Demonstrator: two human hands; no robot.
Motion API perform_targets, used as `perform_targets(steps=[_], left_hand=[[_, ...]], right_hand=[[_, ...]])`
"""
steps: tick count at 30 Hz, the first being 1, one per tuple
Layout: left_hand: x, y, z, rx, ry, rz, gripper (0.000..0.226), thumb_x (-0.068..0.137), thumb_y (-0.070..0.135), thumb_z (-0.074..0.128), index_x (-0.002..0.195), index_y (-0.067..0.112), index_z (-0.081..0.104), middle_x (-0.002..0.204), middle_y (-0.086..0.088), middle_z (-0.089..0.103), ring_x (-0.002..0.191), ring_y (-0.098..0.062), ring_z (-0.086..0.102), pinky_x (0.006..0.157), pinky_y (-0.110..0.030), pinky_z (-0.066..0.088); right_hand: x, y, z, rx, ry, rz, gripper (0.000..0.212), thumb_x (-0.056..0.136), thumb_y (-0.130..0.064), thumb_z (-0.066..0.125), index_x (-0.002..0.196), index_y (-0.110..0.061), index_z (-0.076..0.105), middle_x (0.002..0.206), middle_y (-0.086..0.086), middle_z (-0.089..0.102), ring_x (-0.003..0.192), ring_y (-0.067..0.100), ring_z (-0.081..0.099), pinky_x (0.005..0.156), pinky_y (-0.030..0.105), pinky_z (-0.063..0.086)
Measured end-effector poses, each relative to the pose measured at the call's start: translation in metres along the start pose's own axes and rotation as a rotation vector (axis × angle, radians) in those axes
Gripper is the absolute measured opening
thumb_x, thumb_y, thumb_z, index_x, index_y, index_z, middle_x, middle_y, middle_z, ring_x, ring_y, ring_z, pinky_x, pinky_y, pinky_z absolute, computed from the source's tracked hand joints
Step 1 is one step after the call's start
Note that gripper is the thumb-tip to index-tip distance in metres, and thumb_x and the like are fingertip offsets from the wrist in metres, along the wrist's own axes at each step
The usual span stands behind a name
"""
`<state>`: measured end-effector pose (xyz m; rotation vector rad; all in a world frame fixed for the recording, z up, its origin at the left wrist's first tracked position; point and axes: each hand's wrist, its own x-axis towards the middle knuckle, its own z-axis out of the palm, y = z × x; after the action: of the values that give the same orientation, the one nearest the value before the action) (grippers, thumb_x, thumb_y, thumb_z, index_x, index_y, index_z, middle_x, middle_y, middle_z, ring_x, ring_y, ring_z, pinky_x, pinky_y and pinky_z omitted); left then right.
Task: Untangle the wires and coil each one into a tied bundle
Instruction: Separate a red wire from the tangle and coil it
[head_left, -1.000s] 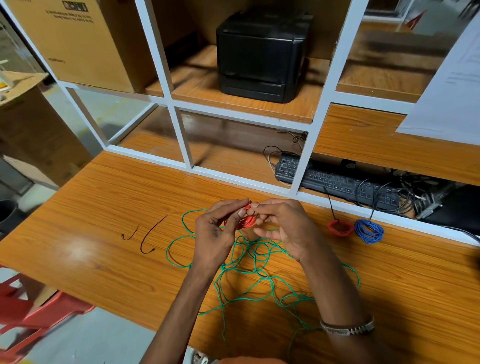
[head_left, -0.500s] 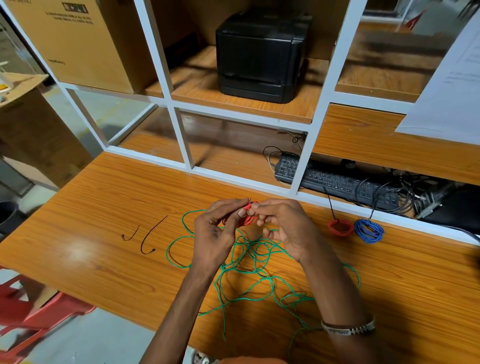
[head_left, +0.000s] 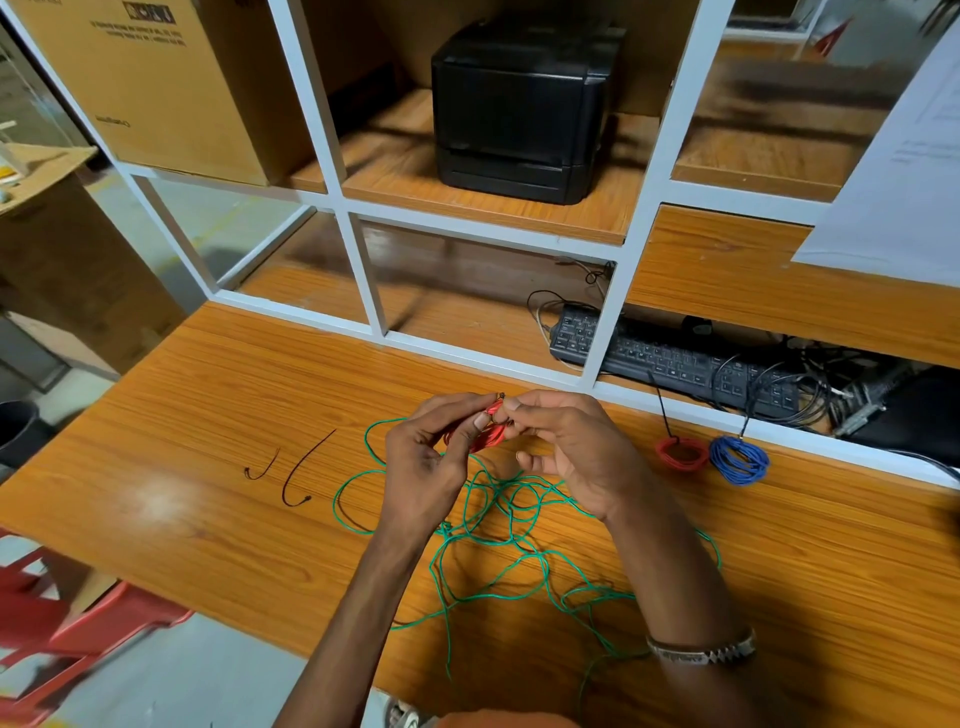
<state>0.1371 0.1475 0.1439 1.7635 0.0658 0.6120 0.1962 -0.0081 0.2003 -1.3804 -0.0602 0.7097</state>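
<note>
A red plastic chair (head_left: 62, 623) is standing at the far left, beside the edge of the wooden desk (head_left: 208, 405). Two short dark tie wires (head_left: 296, 470) are lying loose on the desk, left of the hands. The left hand (head_left: 421, 467) is hovering above the desk with thumb and fingers curled, pinching the small red wire coil (head_left: 485, 434) from its left side. The right hand (head_left: 571, 452) is meeting it from the other side, its fingertips (head_left: 511, 405) pinching the top of the same coil, where a dark tie end is sticking up; the remaining fingers are curling loosely underneath. The coil is being held between both hands, lifted off the desk. Below and around the wrists, the green wire (head_left: 498, 545) is sprawling in a loose tangle across the desk, with loops reaching left of the left hand and trailing off the near edge. A metal watch band (head_left: 701, 652) is sitting on the right wrist. To the right, near the white frame (head_left: 618, 332) of the shelf unit, a tied red bundle (head_left: 680, 452) and a tied blue bundle (head_left: 737, 460) are lying just beside each other, each with a dark tie end pointing up. Behind the frame, a black keyboard (head_left: 670, 364) is lying among dark cables, and a black printer (head_left: 519, 104) is sitting on the shelf above.
</note>
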Motion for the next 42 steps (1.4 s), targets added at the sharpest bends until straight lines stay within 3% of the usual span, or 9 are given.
perform_targets(steps=[6, 13, 17, 23, 35, 42], left_hand=[[-0.0009, -0.0020, 0.0003, 0.035, -0.013, 0.019, 0.023, 0.094, 0.000, 0.073, 0.110, 0.014, 0.082, 0.107, 0.007, 0.079, 0.107, -0.018, 0.072, 0.095, -0.041, 0.057], [-0.0053, -0.0046, 0.0021, 0.031, -0.011, 0.012, 0.022, 0.094, -0.001, 0.073, 0.108, 0.013, 0.083, 0.106, 0.004, 0.079, 0.107, -0.021, 0.072, 0.094, -0.045, 0.057], [-0.0061, -0.0035, 0.0031, 0.055, -0.002, 0.038, 0.023, 0.093, -0.003, 0.073, 0.106, 0.013, 0.083, 0.106, 0.004, 0.079, 0.107, -0.020, 0.072, 0.092, -0.040, 0.057], [-0.0049, -0.0014, 0.0050, 0.061, 0.012, 0.039, 0.023, 0.093, -0.002, 0.073, 0.107, 0.014, 0.083, 0.105, 0.006, 0.079, 0.106, -0.017, 0.072, 0.092, -0.036, 0.057], [-0.0029, -0.0029, 0.0037, -0.007, 0.026, -0.001, 0.023, 0.093, 0.000, 0.075, 0.110, 0.014, 0.082, 0.107, 0.005, 0.078, 0.108, -0.024, 0.072, 0.093, -0.052, 0.057], [-0.0042, 0.0008, 0.0013, 0.054, 0.020, 0.076, 0.026, 0.092, 0.000, 0.076, 0.113, 0.016, 0.081, 0.107, 0.005, 0.078, 0.105, -0.019, 0.071, 0.086, -0.044, 0.057]], right_hand=[[0.0006, 0.0009, -0.0024, -0.015, -0.002, 0.023, 0.016, 0.094, -0.021, 0.070, 0.091, -0.008, 0.078, 0.086, 0.010, 0.060, 0.083, 0.016, 0.057, 0.060, 0.023, 0.050], [0.0018, -0.0005, -0.0037, -0.017, 0.033, 0.079, 0.015, 0.091, -0.014, 0.070, 0.079, -0.011, 0.080, 0.073, 0.004, 0.060, 0.075, 0.014, 0.059, 0.059, 0.026, 0.051], [0.0034, 0.0008, -0.0026, -0.009, 0.078, 0.102, 0.012, 0.088, -0.012, 0.071, 0.079, -0.009, 0.079, 0.070, 0.004, 0.058, 0.072, 0.015, 0.058, 0.057, 0.027, 0.052], [0.0027, 0.0012, 0.0011, 0.052, 0.068, 0.109, 0.012, 0.086, -0.011, 0.073, 0.077, -0.009, 0.080, 0.074, 0.008, 0.055, 0.070, 0.013, 0.053, 0.053, 0.023, 0.041], [0.0047, 0.0020, -0.0025, 0.014, 0.094, 0.104, 0.011, 0.087, -0.016, 0.075, 0.080, -0.009, 0.081, 0.071, 0.004, 0.057, 0.071, 0.013, 0.053, 0.051, 0.022, 0.039], [0.0032, 0.0000, 0.0013, -0.073, 0.199, 0.068, 0.016, 0.082, -0.016, 0.078, 0.086, 0.000, 0.079, 0.072, 0.006, 0.052, 0.059, 0.010, 0.050, 0.049, 0.022, 0.036]])
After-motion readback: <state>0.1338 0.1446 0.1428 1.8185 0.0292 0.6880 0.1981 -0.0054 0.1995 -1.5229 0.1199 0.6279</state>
